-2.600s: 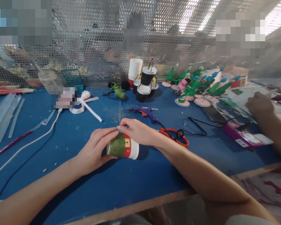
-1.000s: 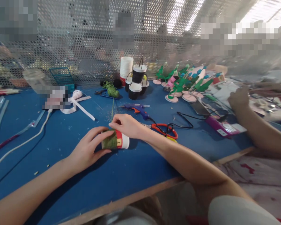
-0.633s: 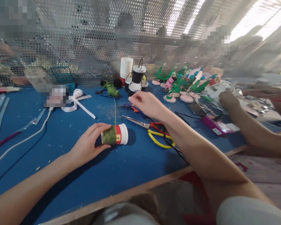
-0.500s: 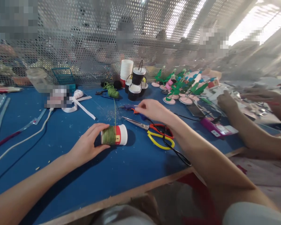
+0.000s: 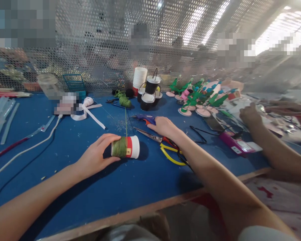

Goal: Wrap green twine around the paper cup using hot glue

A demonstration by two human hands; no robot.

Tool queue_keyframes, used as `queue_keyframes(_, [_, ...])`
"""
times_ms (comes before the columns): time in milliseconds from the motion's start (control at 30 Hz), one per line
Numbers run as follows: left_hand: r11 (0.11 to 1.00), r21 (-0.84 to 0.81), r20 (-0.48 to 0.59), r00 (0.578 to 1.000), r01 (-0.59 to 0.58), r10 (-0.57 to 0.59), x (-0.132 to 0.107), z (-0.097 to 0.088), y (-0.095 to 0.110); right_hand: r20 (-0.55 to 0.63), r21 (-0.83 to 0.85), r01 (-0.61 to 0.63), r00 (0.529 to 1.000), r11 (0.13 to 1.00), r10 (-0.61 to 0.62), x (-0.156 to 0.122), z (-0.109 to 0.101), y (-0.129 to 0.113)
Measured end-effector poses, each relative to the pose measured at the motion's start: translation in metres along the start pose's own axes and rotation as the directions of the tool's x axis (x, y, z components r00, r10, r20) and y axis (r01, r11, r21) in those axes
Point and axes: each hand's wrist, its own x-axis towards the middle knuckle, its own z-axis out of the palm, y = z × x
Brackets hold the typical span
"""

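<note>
My left hand [image 5: 96,152] is closed around the base end of a paper cup [image 5: 132,147] lying on its side, its white rim facing right. Green yarn [image 5: 119,148] is wound round the lower part of the cup. From there a strand runs taut across the table to a green yarn ball [image 5: 124,101]. My right hand [image 5: 165,126] has its fingers wrapped about the handle of a blue glue gun [image 5: 143,117] with an orange trigger, its nozzle towards the left. Scissors [image 5: 150,135] with red and yellow handles lie under my right wrist, partly hidden.
Small black-and-white buckets [image 5: 152,85] and stacked white cups [image 5: 139,77] stand at the back. Green craft pieces [image 5: 195,98] on round bases fill the back right, near a purple box [image 5: 233,144] and a co-worker's hand [image 5: 252,115]. White ribbon [image 5: 94,117] and a cable [image 5: 48,134] lie left.
My right hand has moved from above the glue gun to its handle and closed on it; more of the gun's body shows. My left hand keeps the cup in much the same place.
</note>
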Motion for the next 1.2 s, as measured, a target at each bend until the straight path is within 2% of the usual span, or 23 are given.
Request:
queue_keyframes(167, [0.997,-0.064,0.045,0.998,0.045,-0.043,-0.001,0.001,0.001,0.018,0.161,-0.051,0.999,0.986,0.049,0.018,0.01,0.009])
queue_keyframes(267, [0.989,-0.125,0.045,0.996,0.084,-0.079,-0.001,0.001,0.003,0.016,0.328,-0.078,0.997,0.942,0.077,0.015,0.007,0.012])
queue_keyframes(367, [0.973,-0.188,0.065,0.99,0.136,-0.126,-0.001,0.001,0.005,0.008,0.507,-0.056,0.998,0.86,0.06,0.004,-0.002,0.01])
queue_keyframes(467, [0.95,-0.234,0.11,0.977,0.206,-0.184,-0.002,0.001,0.006,0.042,0.714,-0.018,0.999,0.7,-0.017,-0.011,-0.012,-0.001])
queue_keyframes(533, [0.938,-0.272,0.123,0.974,0.217,-0.19,-0.003,0.001,0.007,0.125,0.855,-0.062,0.988,0.515,-0.089,-0.021,-0.015,-0.013])
queue_keyframes(600, [0.934,-0.298,0.116,0.979,0.194,-0.166,-0.003,0.001,0.008,0.206,0.923,-0.133,0.964,0.361,-0.17,-0.029,-0.014,-0.027])
queue_keyframes(700, [0.946,-0.284,0.123,0.985,0.154,-0.123,-0.004,0.001,0.01,0.259,0.956,-0.198,0.917,0.217,-0.303,-0.033,-0.009,-0.046])
queue_keyframes(767, [0.957,-0.259,0.145,0.985,0.132,-0.096,-0.005,0.0,0.01,0.268,0.962,-0.223,0.884,0.158,-0.383,-0.032,-0.006,-0.056])
queue_keyframes(867, [0.979,-0.188,0.177,0.983,0.08,-0.046,-0.006,-0.001,0.01,0.25,0.968,-0.212,0.858,0.134,-0.448,-0.029,-0.007,-0.068])
queue_keyframes(967, [0.991,-0.13,0.202,0.979,0.036,-0.009,-0.006,-0.001,0.01,0.234,0.971,-0.174,0.849,0.167,-0.474,-0.029,-0.013,-0.078])
queue_keyframes(1200, [0.992,-0.13,0.203,0.979,0.004,0.022,-0.005,-0.001,0.014,0.198,0.972,-0.099,0.828,0.212,-0.525,-0.03,-0.015,-0.092])
